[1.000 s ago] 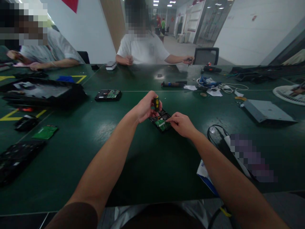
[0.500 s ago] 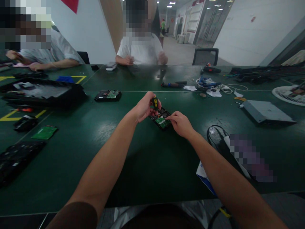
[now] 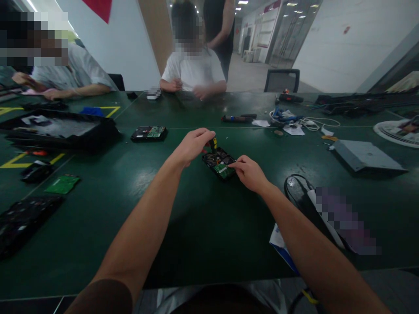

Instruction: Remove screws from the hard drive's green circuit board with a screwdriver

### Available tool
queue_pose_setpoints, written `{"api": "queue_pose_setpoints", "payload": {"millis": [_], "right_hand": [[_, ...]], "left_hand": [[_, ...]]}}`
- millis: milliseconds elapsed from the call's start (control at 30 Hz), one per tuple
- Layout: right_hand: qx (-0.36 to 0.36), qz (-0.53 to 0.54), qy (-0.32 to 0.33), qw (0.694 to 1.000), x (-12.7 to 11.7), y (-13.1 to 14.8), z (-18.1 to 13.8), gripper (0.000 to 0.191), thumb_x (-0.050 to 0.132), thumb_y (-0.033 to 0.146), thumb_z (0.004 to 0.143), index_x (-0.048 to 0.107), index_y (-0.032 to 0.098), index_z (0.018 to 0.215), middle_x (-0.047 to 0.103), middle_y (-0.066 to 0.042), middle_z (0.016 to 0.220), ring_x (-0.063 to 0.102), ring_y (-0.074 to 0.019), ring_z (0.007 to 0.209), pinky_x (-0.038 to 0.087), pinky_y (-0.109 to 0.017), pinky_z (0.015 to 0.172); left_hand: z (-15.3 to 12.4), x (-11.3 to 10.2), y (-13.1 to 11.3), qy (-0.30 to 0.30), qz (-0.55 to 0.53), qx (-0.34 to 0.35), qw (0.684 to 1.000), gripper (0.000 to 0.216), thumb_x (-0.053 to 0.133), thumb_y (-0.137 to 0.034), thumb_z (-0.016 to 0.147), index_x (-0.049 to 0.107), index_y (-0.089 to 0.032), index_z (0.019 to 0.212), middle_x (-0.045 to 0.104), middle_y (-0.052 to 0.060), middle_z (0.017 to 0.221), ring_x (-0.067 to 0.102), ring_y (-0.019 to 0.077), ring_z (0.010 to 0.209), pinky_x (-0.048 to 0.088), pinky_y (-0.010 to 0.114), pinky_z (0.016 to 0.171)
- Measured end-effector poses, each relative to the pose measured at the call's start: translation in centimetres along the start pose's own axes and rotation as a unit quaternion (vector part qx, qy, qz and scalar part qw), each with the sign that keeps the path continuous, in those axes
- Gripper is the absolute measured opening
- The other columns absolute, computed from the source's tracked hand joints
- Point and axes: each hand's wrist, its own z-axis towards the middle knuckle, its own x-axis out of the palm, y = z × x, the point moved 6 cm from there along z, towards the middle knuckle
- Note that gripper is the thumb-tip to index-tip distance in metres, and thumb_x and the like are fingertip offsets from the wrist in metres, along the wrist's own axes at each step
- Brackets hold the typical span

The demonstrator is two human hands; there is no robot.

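Observation:
A hard drive (image 3: 222,164), black with a green circuit board at its near end, lies flat on the table in front of me. My left hand (image 3: 198,144) is closed around the top of a black and yellow screwdriver (image 3: 214,144), which stands nearly upright over the far left part of the drive. Its tip is too small to make out. At the drive's right edge, the pinched thumb and forefinger of my right hand (image 3: 248,170) touch the side by the board.
Another similar drive (image 3: 149,133) lies further back left. A black tray (image 3: 62,128), a loose green circuit board (image 3: 63,184) and a black part (image 3: 26,218) are on the left. To the right are a grey metal box (image 3: 366,155) and bundled cables (image 3: 284,114). People sit across the table.
My left hand has shifted up and left over the screwdriver's top, uncovering more of the drive. The right hand stays at the drive's edge. Across the table, a seated person's hand has lowered.

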Motion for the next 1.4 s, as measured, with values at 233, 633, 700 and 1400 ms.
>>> {"api": "queue_pose_setpoints", "payload": {"millis": [233, 633, 700, 1400], "right_hand": [[-0.007, -0.003, -0.002, 1.0, -0.3, 0.2, 0.1, 0.026, 0.057, 0.019, 0.102, 0.076, 0.023, 0.118, 0.067, -0.009, 0.112, 0.064, -0.0228, 0.098, 0.052, -0.038, 0.083], [0.023, 0.016, -0.011, 1.0, -0.8, 0.2, 0.4, 0.005, 0.064, 0.018, 0.098, 0.066, 0.022, 0.1, 0.07, -0.006, 0.104, 0.064, -0.0211, 0.093, 0.049, -0.036, 0.084], [0.017, 0.023, -0.012, 1.0, -0.8, 0.2, 0.4, 0.006, 0.063, 0.018, 0.099, 0.067, 0.022, 0.1, 0.071, -0.007, 0.105, 0.065, -0.0214, 0.094, 0.049, -0.036, 0.086], [0.166, -0.069, -0.127, 0.976, -3.4, -2.2, -0.3, 0.022, 0.049, 0.022, 0.104, 0.071, 0.018, 0.109, 0.071, -0.013, 0.108, 0.066, -0.0274, 0.101, 0.05, -0.041, 0.088]], "left_hand": [[-0.4, 1.2, -0.2, 0.036, -0.183, -0.041, 0.982, 0.015, 0.065, -0.032, 0.082, 0.066, -0.018, 0.088, 0.07, 0.008, 0.093, 0.067, 0.0199, 0.087, 0.048, 0.025, 0.057], [-0.5, 2.7, -0.6, 0.06, -0.196, -0.022, 0.979, 0.017, 0.066, -0.032, 0.088, 0.069, -0.016, 0.083, 0.067, 0.009, 0.092, 0.063, 0.0187, 0.089, 0.05, 0.025, 0.063], [-0.6, 2.9, -0.8, 0.066, -0.197, -0.024, 0.978, 0.018, 0.069, -0.034, 0.089, 0.07, -0.016, 0.085, 0.066, 0.007, 0.091, 0.062, 0.0177, 0.088, 0.049, 0.024, 0.063], [-0.7, 3.3, -0.3, 0.062, -0.173, -0.041, 0.982, 0.021, 0.071, -0.037, 0.091, 0.066, -0.017, 0.091, 0.071, 0.008, 0.091, 0.068, 0.0185, 0.087, 0.054, 0.027, 0.067]]}}
